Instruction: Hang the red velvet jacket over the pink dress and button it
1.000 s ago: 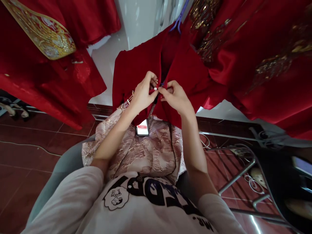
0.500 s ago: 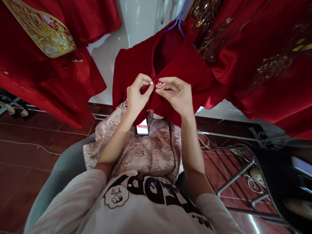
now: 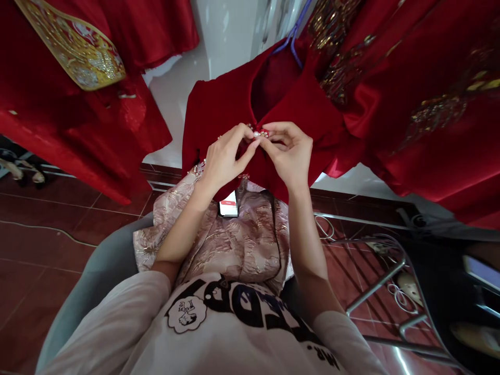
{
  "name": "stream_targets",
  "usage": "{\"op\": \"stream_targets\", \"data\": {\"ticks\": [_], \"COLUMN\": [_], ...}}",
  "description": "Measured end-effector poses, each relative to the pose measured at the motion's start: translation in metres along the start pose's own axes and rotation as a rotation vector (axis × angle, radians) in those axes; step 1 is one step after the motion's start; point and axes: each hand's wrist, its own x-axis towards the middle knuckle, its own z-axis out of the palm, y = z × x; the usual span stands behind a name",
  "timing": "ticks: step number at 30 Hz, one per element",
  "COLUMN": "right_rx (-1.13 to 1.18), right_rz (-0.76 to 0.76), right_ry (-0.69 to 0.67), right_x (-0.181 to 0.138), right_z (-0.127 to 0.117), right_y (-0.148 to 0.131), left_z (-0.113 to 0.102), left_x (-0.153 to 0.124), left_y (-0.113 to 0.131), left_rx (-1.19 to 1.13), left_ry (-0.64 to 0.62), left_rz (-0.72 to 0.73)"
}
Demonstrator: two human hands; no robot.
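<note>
A dark red velvet jacket [image 3: 222, 107] hangs in front of me on a purple-blue hanger [image 3: 292, 40], its neckline parted. My left hand [image 3: 224, 159] pinches a white pearl button [image 3: 257, 134] at the front opening. Just beside it, my right hand [image 3: 291, 156] grips a red flower fastener [image 3: 264, 134] with gold and white beads between thumb and fingers. The fingertips of both hands meet at the button. Lower on the opening sits another beaded fastener [image 3: 244, 176]. Fingers partly cover the spot where button and flower fastener come together.
Red garments hang at both sides, one with gold embroidery [image 3: 94, 60]. Pink brocade cloth [image 3: 230, 250] lies over my lap, with a lit phone [image 3: 228, 204] on it. A black chair with a metal frame [image 3: 377, 289] stands at the right, a phone [image 3: 482, 273] on its seat.
My left hand has moved right with the pearl button, closing the small gap to the flower fastener. My right hand has stayed nearly in place, still gripping the fastener.
</note>
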Motion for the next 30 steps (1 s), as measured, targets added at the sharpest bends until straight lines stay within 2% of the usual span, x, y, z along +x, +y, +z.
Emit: {"op": "stream_targets", "data": {"ticks": [7, 12, 17, 22, 30], "right_rx": [-0.016, -0.006, 0.014, 0.028, 0.033], "right_rz": [0.025, 0.060, 0.070, 0.062, 0.052], "right_ry": [-0.044, -0.037, -0.005, 0.031, 0.041], "right_x": [0.002, 0.004, 0.007, 0.006, 0.002], "right_z": [-0.003, -0.002, -0.004, -0.003, -0.001], "right_y": [-0.002, 0.001, 0.007, 0.008, 0.006], "left_z": [0.014, 0.026, 0.016, 0.010, 0.014], "left_x": [0.001, 0.016, 0.027, 0.018, 0.011], "left_y": [-0.008, -0.021, -0.027, -0.021, -0.011], "left_rx": [-0.141, -0.195, -0.174, -0.148, -0.013], "left_ry": [0.019, -0.004, -0.104, -0.099, -0.120], "left_rz": [-0.046, -0.105, -0.070, -0.074, -0.069]}}
